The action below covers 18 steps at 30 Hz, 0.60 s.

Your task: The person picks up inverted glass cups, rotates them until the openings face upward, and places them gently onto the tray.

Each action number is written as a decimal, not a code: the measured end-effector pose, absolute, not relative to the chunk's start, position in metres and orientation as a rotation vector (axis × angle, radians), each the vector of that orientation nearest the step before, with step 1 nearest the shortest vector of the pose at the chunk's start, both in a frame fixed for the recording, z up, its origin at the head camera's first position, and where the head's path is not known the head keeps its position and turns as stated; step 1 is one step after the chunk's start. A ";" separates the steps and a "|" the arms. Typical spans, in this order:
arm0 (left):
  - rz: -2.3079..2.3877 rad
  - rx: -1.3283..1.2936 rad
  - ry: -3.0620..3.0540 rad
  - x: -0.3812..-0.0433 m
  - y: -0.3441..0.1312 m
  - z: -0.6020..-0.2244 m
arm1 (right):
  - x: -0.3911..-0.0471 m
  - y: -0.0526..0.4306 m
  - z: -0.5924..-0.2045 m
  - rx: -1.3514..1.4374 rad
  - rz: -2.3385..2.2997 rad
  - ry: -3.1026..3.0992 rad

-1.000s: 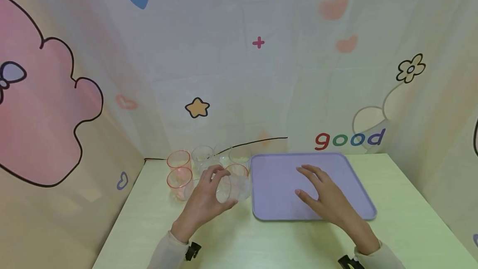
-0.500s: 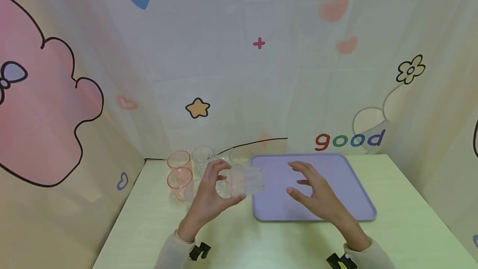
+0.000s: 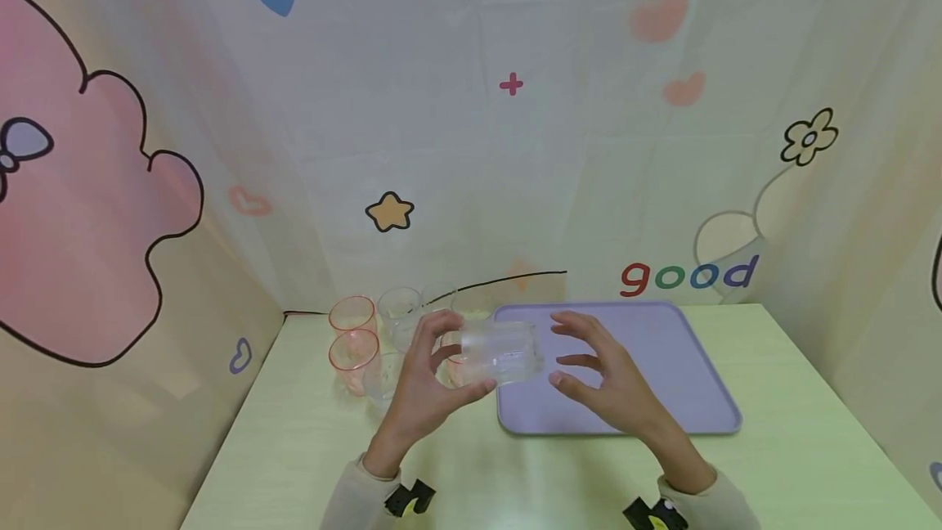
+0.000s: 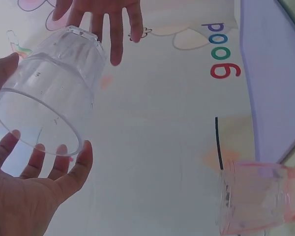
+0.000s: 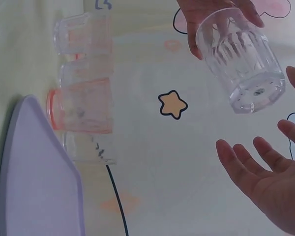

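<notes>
My left hand (image 3: 425, 391) grips a clear plastic cup (image 3: 500, 352) near its rim, thumb on one side and fingers on the other. The cup lies on its side in the air, its base pointing right. In the left wrist view the cup (image 4: 54, 88) shows its round open mouth close to the left fingers. My right hand (image 3: 607, 379) is spread beside the cup's base, thumb and fingers apart, holding nothing. From the right wrist view, the faceted base (image 5: 258, 91) faces the right fingers (image 5: 236, 164) with a gap between.
A flat purple tray (image 3: 706, 407) lies on the table (image 3: 559, 481) at the right, partly under the right hand. Two pink-rimmed cups (image 3: 355, 354) stand at the left, with several clear cups (image 3: 400, 305) beside them. A printed cloth (image 3: 471, 145) closes the back.
My left hand has lifted the clear cup and carried it right, tipping its base to the right. My right hand has moved left toward it.
</notes>
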State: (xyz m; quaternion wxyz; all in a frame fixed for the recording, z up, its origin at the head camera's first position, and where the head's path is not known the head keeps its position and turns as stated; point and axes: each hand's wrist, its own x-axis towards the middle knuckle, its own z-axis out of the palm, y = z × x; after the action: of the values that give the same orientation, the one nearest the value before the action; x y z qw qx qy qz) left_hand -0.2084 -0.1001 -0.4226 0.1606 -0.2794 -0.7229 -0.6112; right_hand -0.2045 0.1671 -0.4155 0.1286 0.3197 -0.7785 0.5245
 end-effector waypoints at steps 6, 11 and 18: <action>-1.853 -0.853 -2.028 -0.205 -0.093 -0.419 | -0.202 0.160 -0.410 0.978 1.661 -2.266; -1.880 -0.890 -2.005 -0.202 -0.088 -0.417 | -0.200 0.156 -0.408 1.014 1.716 -2.249; -1.938 -0.914 -1.956 -0.200 -0.082 -0.416 | -0.198 0.154 -0.403 1.070 1.831 -2.177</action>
State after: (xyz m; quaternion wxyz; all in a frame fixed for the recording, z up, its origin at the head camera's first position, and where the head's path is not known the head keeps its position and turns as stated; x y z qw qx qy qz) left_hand -0.2002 -0.0819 -0.4160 0.1199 -0.3129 -0.6694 -0.6631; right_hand -0.1980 0.1543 -0.4033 0.0513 0.3518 -0.7153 0.6017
